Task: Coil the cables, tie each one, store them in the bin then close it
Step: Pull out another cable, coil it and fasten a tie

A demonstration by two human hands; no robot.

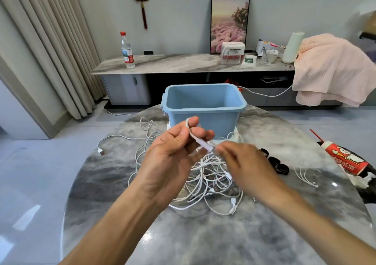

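Note:
A tangle of white cables (209, 181) lies on the round marble table (105, 171). My left hand (173, 153) is raised above the pile, and one white cable (192, 131) loops over its fingers and runs down between them. My right hand (242, 161), blurred, pinches the plug end of that cable (207, 146) just right of the left fingers. An open light blue bin (203, 106) stands behind the hands and looks empty. A white slab under it (236, 131) may be the lid. Black ties (274, 162) lie right of the pile.
A loose white cable with a plug (101, 152) trails to the left of the pile. Thin white earphones (305, 175) lie at right. A red and white package (343, 159) sits at the table's right edge. A sideboard with a bottle (127, 51) stands behind.

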